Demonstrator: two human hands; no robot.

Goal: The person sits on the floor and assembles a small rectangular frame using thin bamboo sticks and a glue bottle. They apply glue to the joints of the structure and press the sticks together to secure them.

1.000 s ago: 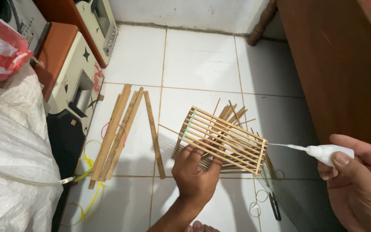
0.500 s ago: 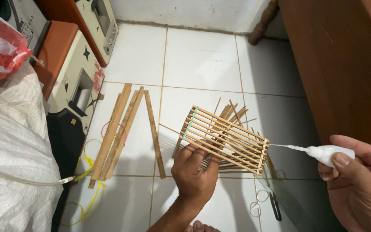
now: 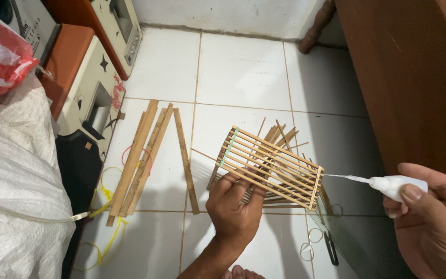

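Nothing has moved since half a second ago: the left hand (image 3: pixel 235 209) still grips the stick frame (image 3: pixel 269 166) above the floor (image 3: pixel 243 72), the right hand (image 3: pixel 429 222) still closed around the glue bottle (image 3: pixel 396 185), its tip at the frame's corner.

A slatted stick frame (image 3: pixel 269 168) is sitting over the middle of the tiled floor (image 3: pixel 243 72), with the left hand (image 3: pixel 235 209) reaching under its near edge. Loose sticks (image 3: pixel 280 135) are lying beneath and behind the frame. The right hand (image 3: pixel 432 222) is holding a glue bottle (image 3: pixel 388 184) at the floor's right side, its nozzle pointing at the frame's right end. Flat wooden strips (image 3: pixel 145 155) are lying to the frame's left. Scissors (image 3: pixel 330 248) and rubber bands (image 3: pixel 313 238) are lying near the floor's near edge, between the hands.
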